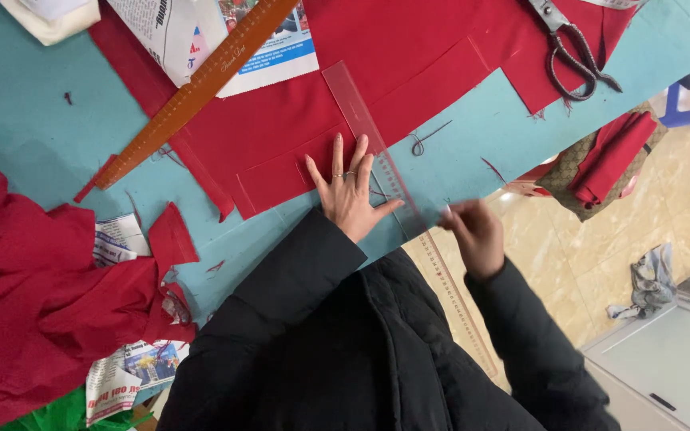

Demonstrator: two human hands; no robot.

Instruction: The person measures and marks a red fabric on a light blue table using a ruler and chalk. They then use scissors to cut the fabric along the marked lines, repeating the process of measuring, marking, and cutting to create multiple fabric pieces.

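Pressure is coming from the left hand [350,194], fingers spread flat on the clear ruler [377,152] and red cloth [297,164], while the right hand [475,234], blurred with fingers seemingly pinched together, is hovering just beside the ruler's edge, so holding it firm matters.

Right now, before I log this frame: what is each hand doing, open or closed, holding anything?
Left hand: open, fingers spread flat on the clear ruler and red cloth.
Right hand: closed and blurred; what it holds cannot be told.

Teal table [33,136] carries red fabric [377,72], wooden ruler [193,92], scissors [573,52], perhaps newspaper [177,32].
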